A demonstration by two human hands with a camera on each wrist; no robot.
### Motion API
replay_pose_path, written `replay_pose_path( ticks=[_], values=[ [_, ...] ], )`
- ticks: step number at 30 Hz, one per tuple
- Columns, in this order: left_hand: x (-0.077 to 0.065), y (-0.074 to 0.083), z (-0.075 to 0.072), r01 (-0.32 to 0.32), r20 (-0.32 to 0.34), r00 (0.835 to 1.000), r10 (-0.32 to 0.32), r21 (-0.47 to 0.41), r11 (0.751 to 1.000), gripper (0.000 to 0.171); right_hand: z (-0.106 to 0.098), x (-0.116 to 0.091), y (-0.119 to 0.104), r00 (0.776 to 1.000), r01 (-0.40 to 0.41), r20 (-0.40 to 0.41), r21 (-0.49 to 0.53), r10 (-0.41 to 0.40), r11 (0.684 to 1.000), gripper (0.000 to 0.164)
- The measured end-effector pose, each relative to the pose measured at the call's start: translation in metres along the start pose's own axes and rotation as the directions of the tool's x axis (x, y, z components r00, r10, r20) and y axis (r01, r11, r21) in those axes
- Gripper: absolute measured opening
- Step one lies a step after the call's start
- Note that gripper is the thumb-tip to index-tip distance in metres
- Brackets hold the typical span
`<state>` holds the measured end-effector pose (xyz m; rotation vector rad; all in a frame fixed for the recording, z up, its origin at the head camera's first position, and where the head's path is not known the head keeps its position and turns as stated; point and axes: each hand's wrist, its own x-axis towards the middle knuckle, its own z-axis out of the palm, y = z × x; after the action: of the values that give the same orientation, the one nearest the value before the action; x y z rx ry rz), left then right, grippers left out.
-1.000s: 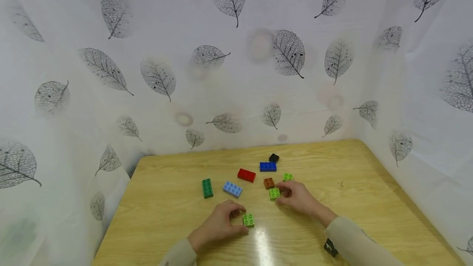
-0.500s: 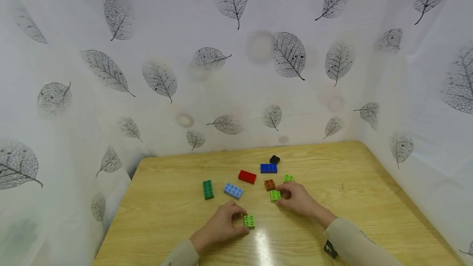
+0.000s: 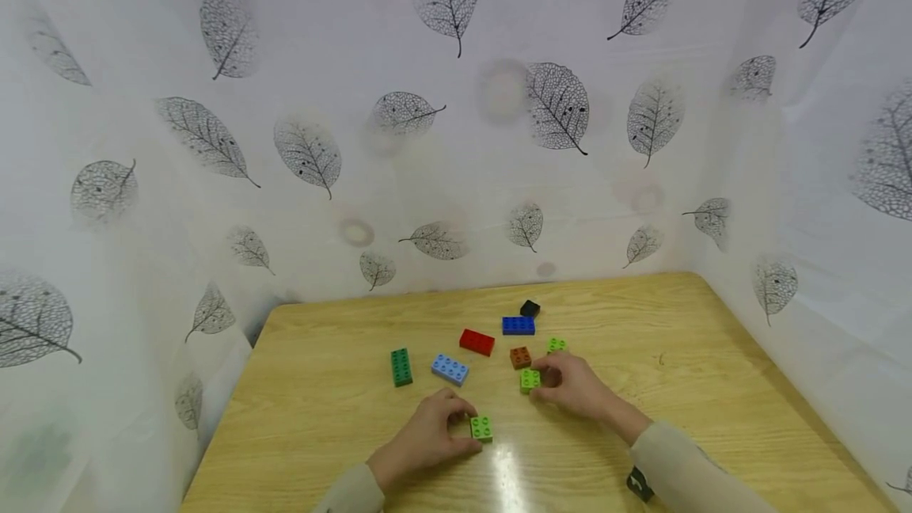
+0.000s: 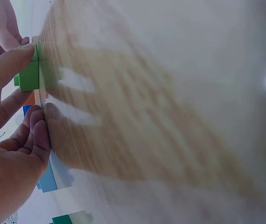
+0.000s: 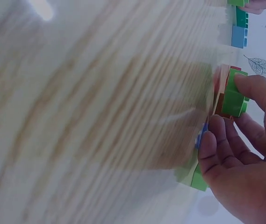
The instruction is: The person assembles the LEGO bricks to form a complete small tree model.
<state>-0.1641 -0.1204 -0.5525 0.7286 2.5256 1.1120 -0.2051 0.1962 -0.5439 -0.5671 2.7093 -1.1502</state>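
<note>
My left hand [image 3: 431,430] pinches a light green toy building brick [image 3: 481,428] between thumb and index finger, near the middle front of the table. In the left wrist view the thumb presses one side of that brick [image 4: 29,70], and the other fingers curl beside it. Farther right, my right hand [image 3: 575,386] pinches a second light green brick [image 3: 530,381] with thumb and index finger. The right wrist view shows this brick [image 5: 234,93] close up; whether it touches the table I cannot tell. A brown brick [image 3: 521,357] lies just behind it.
A third light green brick [image 3: 557,345] lies behind my right hand. Red [image 3: 476,342], light blue [image 3: 450,369], dark green [image 3: 401,367], dark blue [image 3: 518,325] and black [image 3: 530,308] bricks lie across the wooden table [image 3: 321,402]. Leaf-patterned curtains [image 3: 456,180] surround it.
The right hand's light green brick has shifted very slightly toward me, away from the brown one. My left hand and its brick look almost the same.
</note>
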Motion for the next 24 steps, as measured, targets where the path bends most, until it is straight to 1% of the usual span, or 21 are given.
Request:
replay_pose_path(
  ticks=[6, 10, 13, 24],
  values=[
    [0.000, -0.001, 0.001, -0.005, -0.004, 1.000, 0.005, 0.004, 1.000, 0.036, 0.001, -0.005, -0.009, 1.000, 0.021, 0.021, 0.031, -0.021, 0.999, 0.039],
    [0.000, -0.001, 0.001, -0.005, -0.009, 1.000, 0.005, 0.006, 1.000, 0.036, 0.003, -0.007, -0.017, 0.999, 0.020, 0.032, 0.050, -0.022, 0.999, 0.039],
    [0.000, 0.000, 0.001, -0.003, -0.012, 1.000, 0.003, 0.001, 1.000, 0.036, 0.004, -0.007, -0.022, 0.998, 0.036, 0.042, 0.054, -0.038, 0.998, 0.039],
    [0.000, 0.001, 0.002, -0.001, -0.022, 1.000, 0.001, 0.010, 1.000, 0.036, 0.013, -0.009, -0.036, 0.986, 0.144, 0.079, 0.079, -0.150, 0.987, 0.035]
  ],
)
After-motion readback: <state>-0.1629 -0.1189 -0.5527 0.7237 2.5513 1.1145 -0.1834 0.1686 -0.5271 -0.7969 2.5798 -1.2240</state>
